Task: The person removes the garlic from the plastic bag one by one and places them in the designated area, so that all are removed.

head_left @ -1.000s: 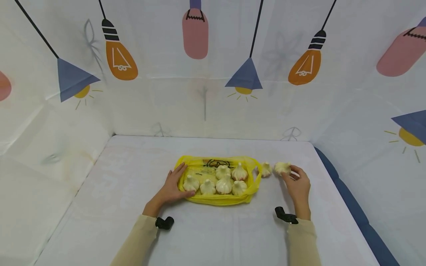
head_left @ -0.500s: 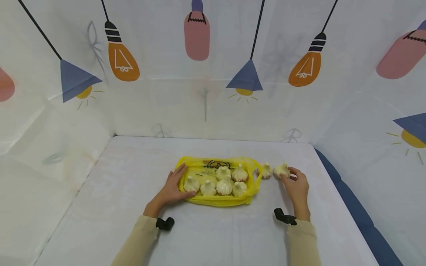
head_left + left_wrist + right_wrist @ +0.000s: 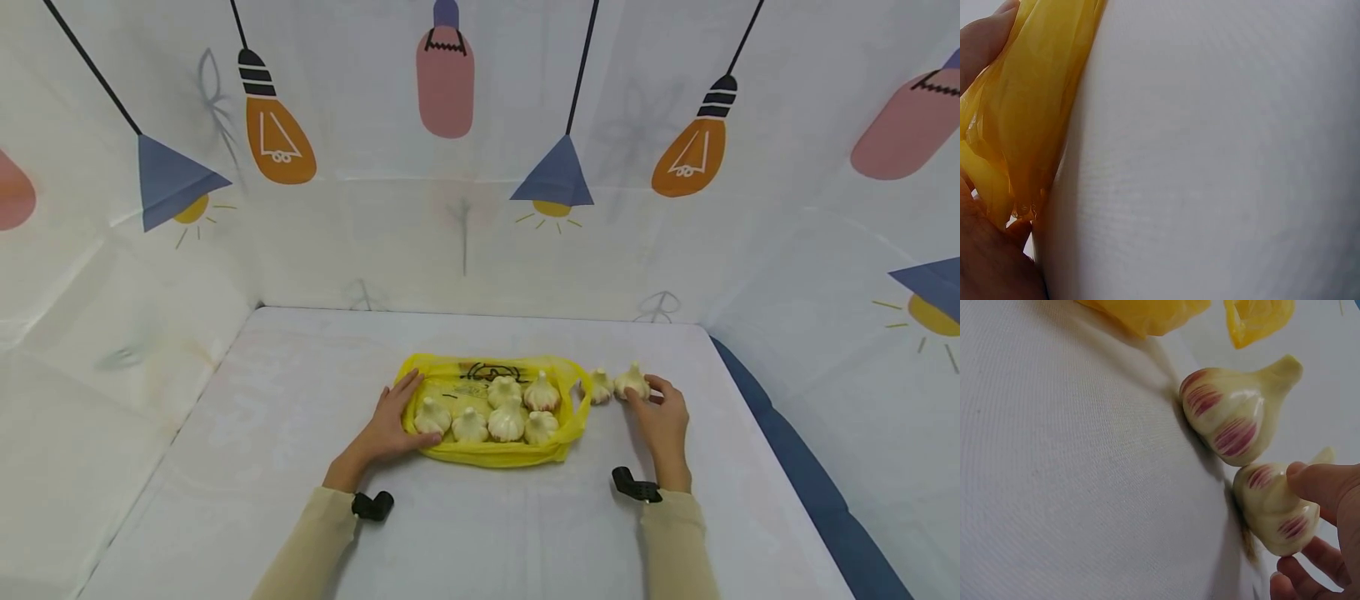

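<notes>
A yellow plastic bag (image 3: pixel 480 452) lies spread open on the table with several garlic bulbs (image 3: pixel 507 421) in it. My left hand (image 3: pixel 387 425) grips its left end, thumb over the front rim and fingers along the left side. In the left wrist view, yellow plastic (image 3: pixel 1035 100) shows between thumb and fingers. To the right of the bag, my right hand (image 3: pixel 663 425) pinches a garlic bulb (image 3: pixel 1272 500) between thumb and fingers, its stem pointing up. Another garlic bulb (image 3: pixel 1229 415) sits between it and the bag; the two bulbs appear side by side, right up against each other.
The bag's loop handle (image 3: pixel 581 408) sticks out at its right end, close to the loose bulb. A white cloth (image 3: pixel 480 533) covers the table. Behind stands a white curtain (image 3: pixel 352 233) printed with lamps. Something dark blue (image 3: pixel 795 450) runs along the table's right edge.
My right hand has moved slightly left with its garlic bulb, bringing it beside the other loose bulb and turning it from tilted to stem up. The left hand keeps its place on the bag.
</notes>
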The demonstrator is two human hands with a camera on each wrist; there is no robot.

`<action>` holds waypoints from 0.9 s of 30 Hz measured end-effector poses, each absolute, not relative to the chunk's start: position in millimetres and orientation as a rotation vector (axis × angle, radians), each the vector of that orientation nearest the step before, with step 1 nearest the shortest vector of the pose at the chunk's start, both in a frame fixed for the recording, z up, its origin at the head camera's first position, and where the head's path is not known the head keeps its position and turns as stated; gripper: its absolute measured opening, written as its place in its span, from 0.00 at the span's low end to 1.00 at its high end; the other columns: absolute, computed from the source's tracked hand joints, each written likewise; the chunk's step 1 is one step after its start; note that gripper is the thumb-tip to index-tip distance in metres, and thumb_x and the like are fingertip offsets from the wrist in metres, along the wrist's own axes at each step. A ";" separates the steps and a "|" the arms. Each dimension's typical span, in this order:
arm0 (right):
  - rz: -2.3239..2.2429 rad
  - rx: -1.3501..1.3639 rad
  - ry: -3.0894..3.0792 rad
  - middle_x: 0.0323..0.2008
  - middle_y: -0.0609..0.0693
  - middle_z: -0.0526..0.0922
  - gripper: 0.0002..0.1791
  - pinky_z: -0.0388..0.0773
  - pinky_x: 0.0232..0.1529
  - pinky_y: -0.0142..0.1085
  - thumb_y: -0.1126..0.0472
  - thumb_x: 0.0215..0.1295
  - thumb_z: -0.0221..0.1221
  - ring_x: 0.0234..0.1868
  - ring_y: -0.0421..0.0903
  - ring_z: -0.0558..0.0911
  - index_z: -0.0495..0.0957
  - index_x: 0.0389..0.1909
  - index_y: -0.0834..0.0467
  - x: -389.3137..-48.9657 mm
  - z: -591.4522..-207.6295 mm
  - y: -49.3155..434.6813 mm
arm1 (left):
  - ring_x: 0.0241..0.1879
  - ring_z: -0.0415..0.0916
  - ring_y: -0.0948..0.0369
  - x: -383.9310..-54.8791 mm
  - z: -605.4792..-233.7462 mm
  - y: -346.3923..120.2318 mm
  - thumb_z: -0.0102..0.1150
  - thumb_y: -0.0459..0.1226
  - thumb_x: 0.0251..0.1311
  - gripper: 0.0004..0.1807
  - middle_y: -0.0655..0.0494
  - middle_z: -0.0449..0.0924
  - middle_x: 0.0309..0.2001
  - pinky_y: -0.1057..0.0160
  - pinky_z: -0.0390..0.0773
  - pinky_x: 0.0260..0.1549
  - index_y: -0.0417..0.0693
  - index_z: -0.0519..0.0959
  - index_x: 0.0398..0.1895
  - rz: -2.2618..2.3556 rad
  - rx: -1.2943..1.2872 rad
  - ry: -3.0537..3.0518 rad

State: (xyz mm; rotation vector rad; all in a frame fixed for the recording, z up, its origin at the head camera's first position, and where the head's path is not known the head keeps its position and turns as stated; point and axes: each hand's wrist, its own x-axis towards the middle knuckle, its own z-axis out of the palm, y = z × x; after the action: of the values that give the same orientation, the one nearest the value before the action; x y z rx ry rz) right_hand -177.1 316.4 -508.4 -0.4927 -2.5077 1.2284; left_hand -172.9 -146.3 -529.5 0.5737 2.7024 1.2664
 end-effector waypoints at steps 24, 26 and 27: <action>1.226 -0.381 -2.474 0.65 0.66 0.75 0.31 0.71 0.50 0.30 0.51 0.73 0.62 0.63 0.65 0.78 0.71 0.70 0.63 -172.3 -486.4 325.5 | 0.82 0.43 0.41 -172.3 -528.0 -146.1 0.75 0.56 0.50 0.62 0.41 0.45 0.83 0.34 0.32 0.78 0.39 0.52 0.82 1.267 0.573 2.708; 1.228 -0.365 -2.478 0.66 0.65 0.75 0.31 0.74 0.53 0.36 0.52 0.72 0.63 0.64 0.64 0.77 0.71 0.70 0.62 -172.3 -482.2 323.9 | 0.82 0.43 0.41 -172.4 -528.3 -146.2 0.75 0.56 0.50 0.62 0.41 0.45 0.83 0.34 0.33 0.78 0.39 0.52 0.82 1.269 0.577 2.706; 1.228 -0.351 -2.481 0.66 0.65 0.75 0.31 0.76 0.56 0.42 0.53 0.72 0.63 0.65 0.65 0.77 0.71 0.70 0.62 -172.5 -479.9 322.6 | 0.82 0.43 0.41 -172.5 -528.6 -146.2 0.75 0.56 0.50 0.62 0.41 0.45 0.83 0.34 0.32 0.78 0.40 0.52 0.82 1.268 0.578 2.706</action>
State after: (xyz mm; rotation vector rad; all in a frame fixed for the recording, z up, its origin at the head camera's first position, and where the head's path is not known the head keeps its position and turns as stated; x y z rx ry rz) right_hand -172.5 322.6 -479.9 -0.3512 -2.4807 1.2278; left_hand -172.5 -146.2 -528.6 0.5782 2.7062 1.2676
